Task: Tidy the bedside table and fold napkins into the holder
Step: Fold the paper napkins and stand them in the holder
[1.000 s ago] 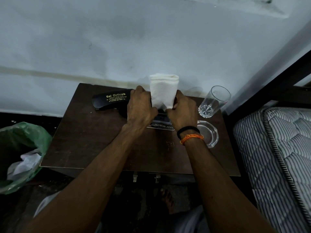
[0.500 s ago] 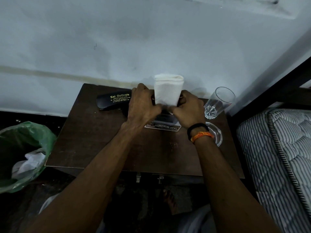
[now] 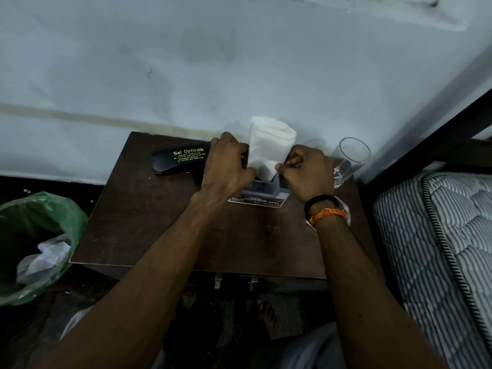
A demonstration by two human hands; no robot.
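A folded white napkin stands upright in a grey napkin holder at the back middle of the dark brown bedside table. My left hand grips the napkin's left side just above the holder. On the right side, my right hand pinches the napkin's lower corner with curled fingers. The holder's sides are mostly hidden behind both hands.
A black spectacle case lies at the table's back left. A clear glass stands at the back right, with a clear glass dish behind my right wrist. A green-lined bin sits left, a striped mattress right.
The napkin now leans a little to the right in the holder. My right hand has shifted to pinch its lower right corner; the left hand stays on its left side.
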